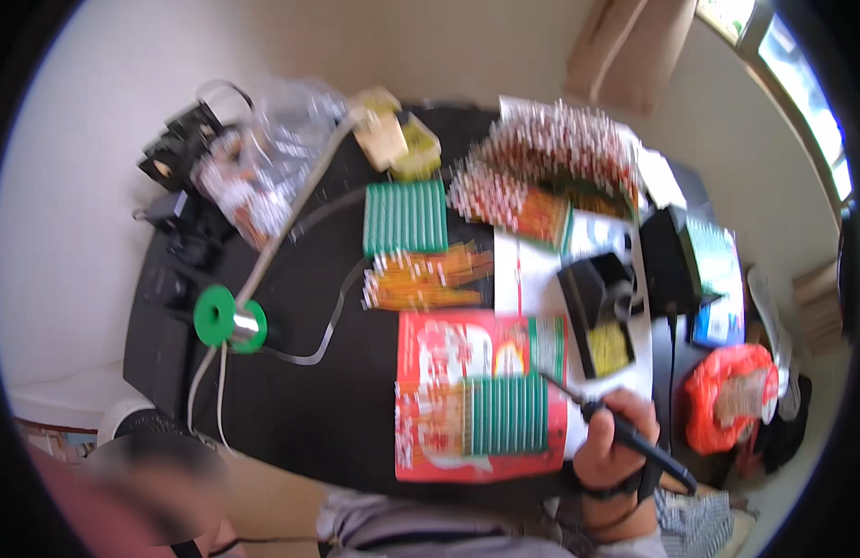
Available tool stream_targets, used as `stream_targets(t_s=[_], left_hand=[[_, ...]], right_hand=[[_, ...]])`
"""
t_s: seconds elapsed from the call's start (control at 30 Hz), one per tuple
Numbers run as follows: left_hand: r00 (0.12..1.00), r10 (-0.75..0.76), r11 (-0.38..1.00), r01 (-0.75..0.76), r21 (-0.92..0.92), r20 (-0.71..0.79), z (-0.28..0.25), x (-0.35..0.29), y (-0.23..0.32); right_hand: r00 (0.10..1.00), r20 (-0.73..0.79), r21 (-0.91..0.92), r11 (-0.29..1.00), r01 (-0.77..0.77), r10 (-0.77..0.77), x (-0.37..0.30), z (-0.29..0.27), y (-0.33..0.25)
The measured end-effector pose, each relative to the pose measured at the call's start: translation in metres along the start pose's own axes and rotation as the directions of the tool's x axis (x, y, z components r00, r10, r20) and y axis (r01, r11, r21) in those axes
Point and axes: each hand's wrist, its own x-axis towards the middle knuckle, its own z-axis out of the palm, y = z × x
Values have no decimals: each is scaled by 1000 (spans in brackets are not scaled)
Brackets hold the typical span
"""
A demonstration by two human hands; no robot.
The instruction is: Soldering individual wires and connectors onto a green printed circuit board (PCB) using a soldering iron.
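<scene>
My right hand [608, 448] is closed around a soldering iron [655, 454], its tip pointing up and left. The tip is by the upper right corner of a green circuit board panel [509, 416]; whether it touches cannot be told. Orange strips with white ends [430, 418] reach left from that panel. Both lie on a red printed sheet [420, 349], with a small green board piece [547, 342] near its top right. My left hand is out of view.
A green solder spool [216, 316] stands at left, near a cable. Behind are another green panel [405, 218], loose orange strips [425, 279] and a big stack of strips [551, 153]. An iron stand with yellow sponge [608, 349] is at right. A person [95, 493] is at lower left.
</scene>
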Motion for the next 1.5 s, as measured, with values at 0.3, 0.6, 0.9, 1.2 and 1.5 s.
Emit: stream_targets(t_s=[0.3, 0.6, 0.9, 1.2, 1.5], left_hand=[[991, -100, 992, 93, -79, -86, 13, -36, 1], [986, -47, 998, 41, -44, -161, 14, -19, -20], [981, -84, 996, 79, -38, -176, 10, -22, -10], [974, -90, 995, 81, -50, -210, 9, -20, -20], [971, -79, 997, 77, -17, -226, 0, -19, -8]], right_hand=[[998, 25, 140, 988, -64, 61, -31, -29, -7], [998, -3, 103, 993, 55, -55, 1, -12, -6], [999, -14, 198, 979, -42, 46, -38, -13, 20], [994, -103, 132, 991, -16, 30, -32, 2, 16], [994, -111, 23, 1000, 13, -10, -35, -6, 13]])
